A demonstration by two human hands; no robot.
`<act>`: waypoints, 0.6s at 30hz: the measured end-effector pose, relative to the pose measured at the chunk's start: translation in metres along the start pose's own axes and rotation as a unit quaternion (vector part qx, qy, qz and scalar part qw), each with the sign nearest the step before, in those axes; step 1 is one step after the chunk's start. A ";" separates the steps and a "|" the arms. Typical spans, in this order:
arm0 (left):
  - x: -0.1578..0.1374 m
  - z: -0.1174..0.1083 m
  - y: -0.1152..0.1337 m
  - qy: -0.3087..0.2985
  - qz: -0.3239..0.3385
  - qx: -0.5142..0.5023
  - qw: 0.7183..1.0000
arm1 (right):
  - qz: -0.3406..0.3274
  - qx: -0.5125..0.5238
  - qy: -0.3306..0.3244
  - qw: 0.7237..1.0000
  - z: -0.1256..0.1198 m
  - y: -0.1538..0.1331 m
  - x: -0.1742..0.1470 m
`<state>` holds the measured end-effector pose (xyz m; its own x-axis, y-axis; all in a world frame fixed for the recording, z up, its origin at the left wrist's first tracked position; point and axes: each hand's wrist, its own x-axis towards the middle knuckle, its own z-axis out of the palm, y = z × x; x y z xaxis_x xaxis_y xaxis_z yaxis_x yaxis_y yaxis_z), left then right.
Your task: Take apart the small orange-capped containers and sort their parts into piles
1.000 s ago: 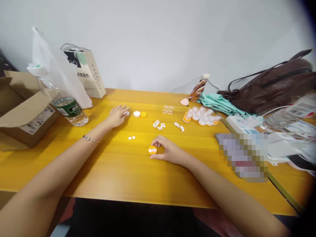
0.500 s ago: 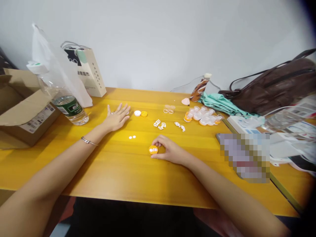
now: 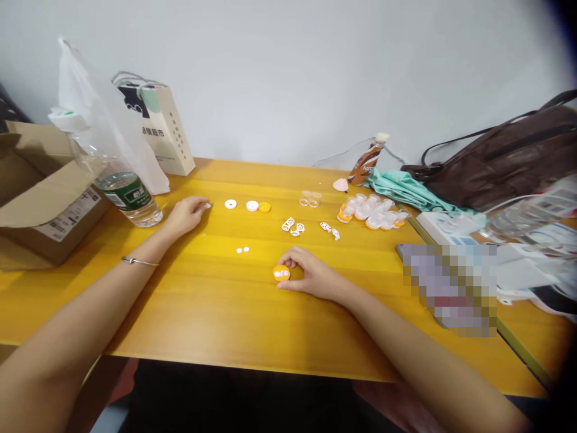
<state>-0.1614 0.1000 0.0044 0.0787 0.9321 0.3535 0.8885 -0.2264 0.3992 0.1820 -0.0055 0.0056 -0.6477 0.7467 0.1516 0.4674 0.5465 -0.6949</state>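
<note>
My right hand (image 3: 311,273) grips a round orange piece (image 3: 282,278) by its edge, just above or on the table. Small white discs lie inside that piece. Over on the left, my left hand (image 3: 188,215) has its fingertips pinched around a small white piece (image 3: 207,205), mostly hidden. A white ring (image 3: 231,204) lies just right of those fingers, followed by another white ring (image 3: 252,206) touching an orange ring (image 3: 264,207). Two small white discs (image 3: 242,249) sit between the hands. Beyond my right hand are white openwork pieces (image 3: 294,227) in a cluster.
Clear rings (image 3: 309,199) and a pile of clear-and-orange parts (image 3: 372,211) lie farther back. A water bottle (image 3: 128,192) and cardboard box (image 3: 54,210) stand left; a drink bottle (image 3: 367,161), green cloth (image 3: 415,191) and brown bag (image 3: 500,153) are at the right.
My left hand has drawn back to the left and gone from spread flat to pinching a small white piece. A white ring now shows where it lay. My right hand stays put.
</note>
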 end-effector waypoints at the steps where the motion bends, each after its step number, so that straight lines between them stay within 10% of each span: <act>1: 0.001 0.001 0.000 0.004 0.002 -0.007 1.000 | 0.001 -0.001 -0.001 1.000 0.000 0.000 0.000; 10: -0.010 -0.008 0.003 -0.027 0.069 0.023 0.997 | 0.003 -0.001 -0.004 1.000 -0.002 -0.002 0.001; 18: -0.028 -0.008 0.048 0.111 0.118 -0.039 0.986 | 0.007 -0.001 -0.003 1.000 -0.001 -0.002 0.001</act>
<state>-0.1247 0.0613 0.0203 0.1700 0.7685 0.6169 0.8191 -0.4583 0.3451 0.1809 -0.0051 0.0075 -0.6449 0.7519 0.1368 0.4775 0.5361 -0.6961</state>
